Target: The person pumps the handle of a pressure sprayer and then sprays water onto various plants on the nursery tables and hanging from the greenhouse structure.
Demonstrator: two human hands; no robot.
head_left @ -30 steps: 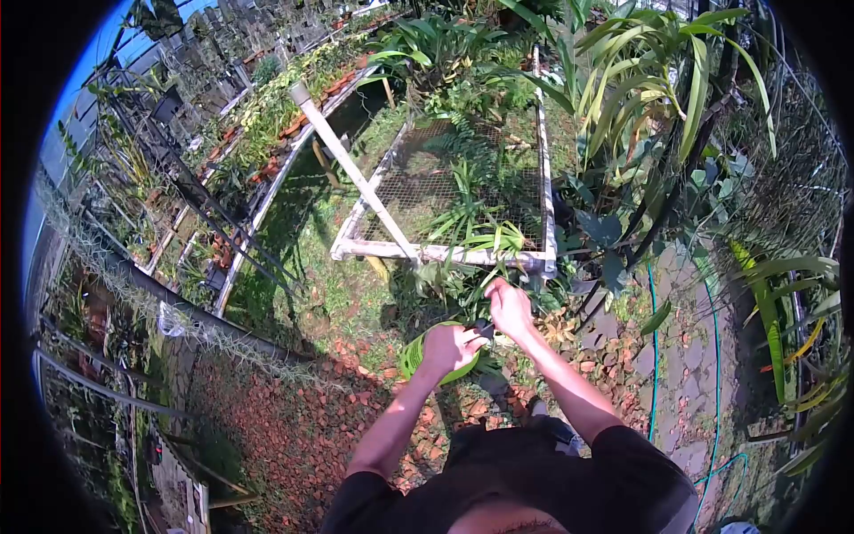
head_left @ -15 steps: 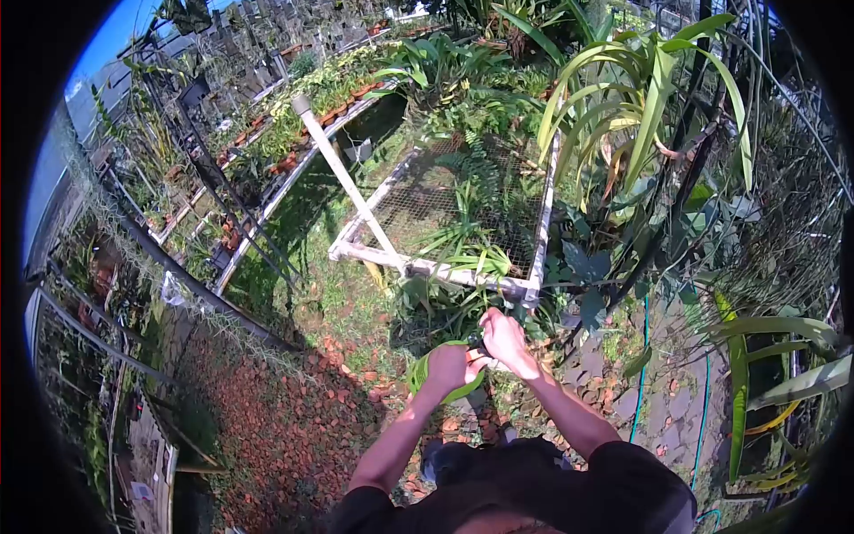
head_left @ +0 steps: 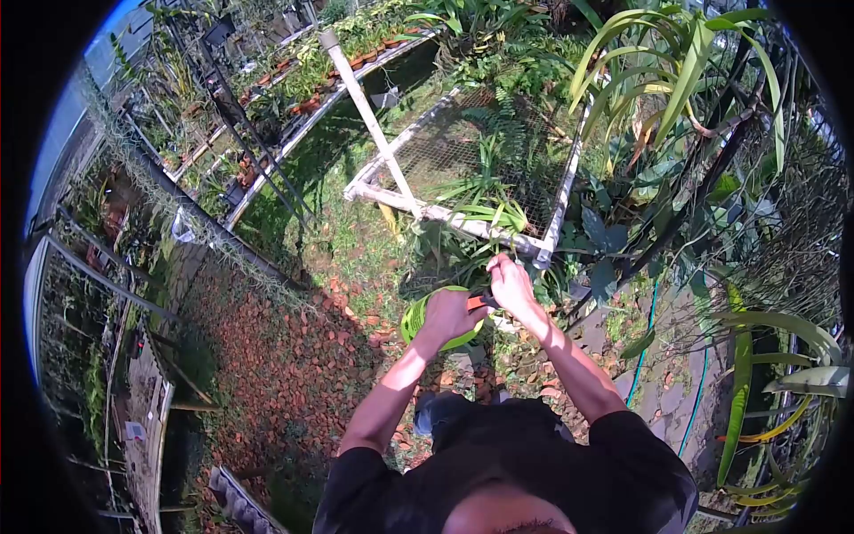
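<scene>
My left hand is closed on a tool with an orange-and-black handle; its working end cannot be made out. Just below and behind that hand shows a round lime-green container with slots in its side, partly covered by the hand. To the right, my right hand has its fingers curled together close to the tool's black end. Whatever is pinched in those fingers is too small to name. Both hands are near the front bar of a white-framed mesh bench, on which a leafy green plant lies.
A white post rises at the bench's left corner. Long strap-leaved plants hang at upper right. A dark curved pole crosses the left side. Reddish chips cover the ground, and a teal hose runs along the right.
The view has shifted, so the bench sits higher and further right. My hands have drawn slightly apart, and more of the orange handle shows between them.
</scene>
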